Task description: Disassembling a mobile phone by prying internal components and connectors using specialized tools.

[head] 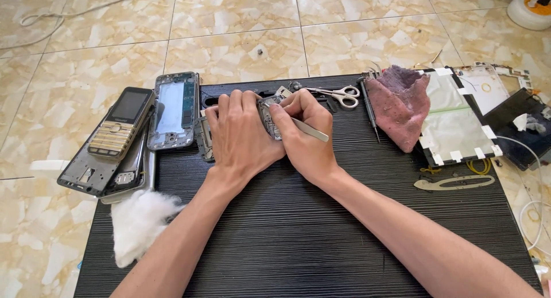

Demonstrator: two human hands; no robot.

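My left hand (238, 134) lies flat over a small phone circuit board (267, 115) on the black ribbed mat (298, 229), pinning it down. My right hand (307, 134) grips metal tweezers (310, 130) like a pen, their tip at the board between both hands. Most of the board is hidden under my fingers. Another small phone part (204, 140) sticks out at the left of my left hand.
A keypad phone (119, 123) rests on stacked phone frames (92, 171) at the left, beside an empty phone frame (174, 109). White cotton (138, 220) lies front left. Scissors (338, 94), a screwdriver (370, 111), a pink cloth (399, 103) and an opened tablet (459, 117) lie right.
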